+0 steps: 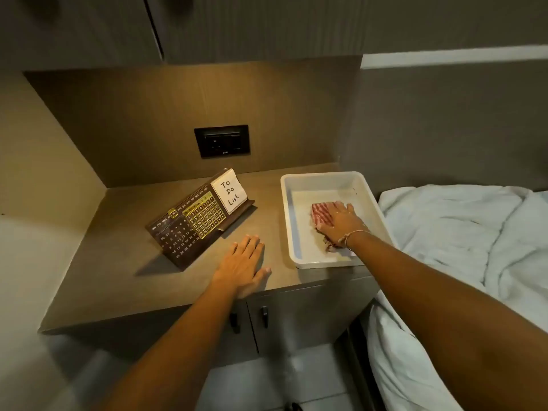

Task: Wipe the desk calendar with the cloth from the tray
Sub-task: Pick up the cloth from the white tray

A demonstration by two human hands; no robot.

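A dark brown desk calendar [189, 222] with a white "To Do List" pad stands tilted on the brown counter [118, 262]. To its right sits a white tray [296, 226] holding a red-and-white striped cloth [321, 213]. My right hand [341, 223] lies flat on top of the cloth inside the tray, fingers spread, covering most of it. My left hand [243, 266] rests palm down on the counter just in front of the calendar, holding nothing.
A black wall socket [221, 140] is set in the back panel. A bed with white bedding [462, 232] adjoins the counter on the right. Cabinet doors with black handles [264, 317] are below the counter edge.
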